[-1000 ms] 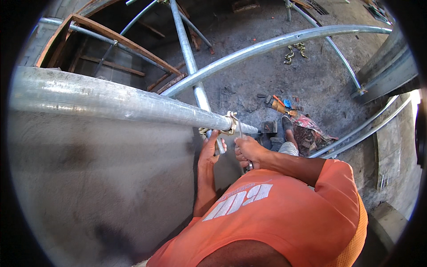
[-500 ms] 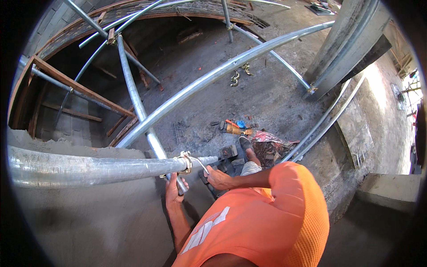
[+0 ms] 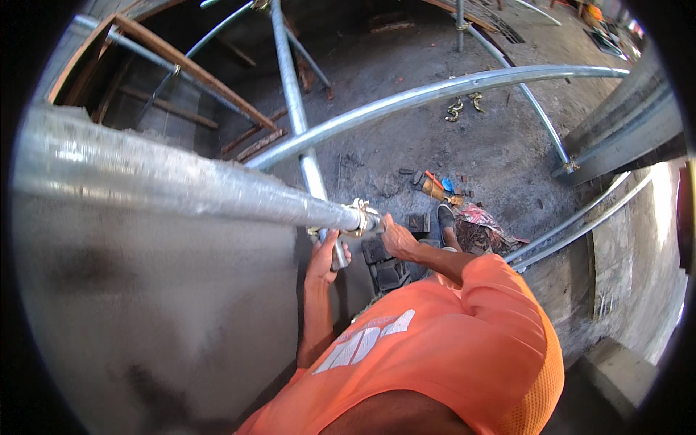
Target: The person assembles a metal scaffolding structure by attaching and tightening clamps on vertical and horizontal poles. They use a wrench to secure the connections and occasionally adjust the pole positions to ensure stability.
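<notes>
A thick steel scaffold pipe (image 3: 181, 181) runs in from the left and ends near my hands. A clamp (image 3: 362, 216) joins it to a second steel pipe (image 3: 293, 101), which crosses beneath. My left hand (image 3: 325, 259) is closed around that second pipe's lower end, just below the clamp. Beside the clamp, at the thick pipe's end, my right hand (image 3: 399, 239) is closed on the handle of a spanner. Most of the spanner is hidden by my fingers and the pipe end.
Another long pipe (image 3: 449, 88) slants across in front. Loose clamps (image 3: 454, 110) lie on the concrete floor. Near my foot are a tan container (image 3: 433, 190), dark blocks (image 3: 391, 274) and a torn sack (image 3: 489, 221). A concrete column (image 3: 623, 123) stands right, a timber frame (image 3: 188, 69) left.
The view has shifted, so the scene sits further right. My right hand has swung up closer to the clamp with the spanner, whose handle showed plainly before. My left hand keeps its hold.
</notes>
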A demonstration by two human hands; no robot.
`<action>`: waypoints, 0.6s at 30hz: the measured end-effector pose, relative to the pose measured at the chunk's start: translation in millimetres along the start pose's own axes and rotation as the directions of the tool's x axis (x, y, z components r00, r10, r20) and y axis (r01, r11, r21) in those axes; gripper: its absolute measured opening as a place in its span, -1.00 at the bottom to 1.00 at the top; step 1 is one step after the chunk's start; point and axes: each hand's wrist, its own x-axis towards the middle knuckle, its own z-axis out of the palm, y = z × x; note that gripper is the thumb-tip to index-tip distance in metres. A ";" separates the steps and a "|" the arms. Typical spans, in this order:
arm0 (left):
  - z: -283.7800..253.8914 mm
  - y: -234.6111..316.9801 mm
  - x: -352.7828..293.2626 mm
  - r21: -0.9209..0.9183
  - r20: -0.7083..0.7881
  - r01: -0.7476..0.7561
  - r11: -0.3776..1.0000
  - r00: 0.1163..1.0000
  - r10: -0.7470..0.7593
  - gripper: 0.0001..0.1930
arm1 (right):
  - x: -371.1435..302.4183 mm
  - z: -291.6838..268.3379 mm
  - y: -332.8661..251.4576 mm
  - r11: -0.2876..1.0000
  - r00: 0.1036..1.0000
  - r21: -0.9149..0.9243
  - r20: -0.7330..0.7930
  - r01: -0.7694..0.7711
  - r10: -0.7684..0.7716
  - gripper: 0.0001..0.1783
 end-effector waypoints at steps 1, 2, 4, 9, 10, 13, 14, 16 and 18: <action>-0.1 0.0 -0.3 -0.006 -0.010 0.022 1.000 1.000 -0.022 -0.63 | -13.2 0.1 -14.2 0.922 0.968 -0.297 0.056 0.249 -0.244 -0.78; 0.3 0.3 0.5 -0.011 -0.002 0.020 1.000 1.000 -0.020 -0.62 | -27.1 -2.5 -31.4 0.698 0.876 -0.544 0.174 0.466 -0.449 -0.84; 0.8 0.7 1.8 0.005 -0.014 0.016 1.000 1.000 -0.016 -0.58 | -50.5 -17.1 -71.3 0.978 0.970 0.069 0.132 0.194 -0.202 -0.90; 2.4 2.0 4.7 0.000 0.001 0.004 1.000 1.000 -0.004 -0.57 | -51.6 -77.7 -150.6 -0.186 0.648 0.655 0.755 -0.733 0.102 -0.73; 2.5 1.4 4.4 -0.010 0.002 0.000 1.000 1.000 0.000 -0.59 | -53.4 -79.5 -159.7 -0.181 0.665 0.668 0.742 -0.722 0.087 -0.69; 2.2 -0.1 3.1 -0.024 -0.001 0.001 1.000 1.000 -0.001 -0.57 | -61.9 -69.2 -168.1 -0.020 0.709 0.730 0.669 -0.683 0.226 -0.73; 1.9 -0.2 2.7 -0.011 -0.020 0.004 1.000 1.000 -0.005 -0.55 | -64.0 -63.4 -165.3 0.022 0.706 0.726 0.660 -0.687 0.258 -0.78; 1.5 -0.3 2.8 -0.016 -0.013 0.004 1.000 1.000 -0.004 -0.57 | -72.1 -50.7 -153.4 0.117 0.766 0.771 0.581 -0.626 0.275 -0.82; 0.6 -0.5 2.6 -0.009 -0.012 0.004 1.000 1.000 -0.004 -0.59 | -79.8 -40.5 -132.0 0.217 0.843 0.821 0.476 -0.528 0.251 -0.83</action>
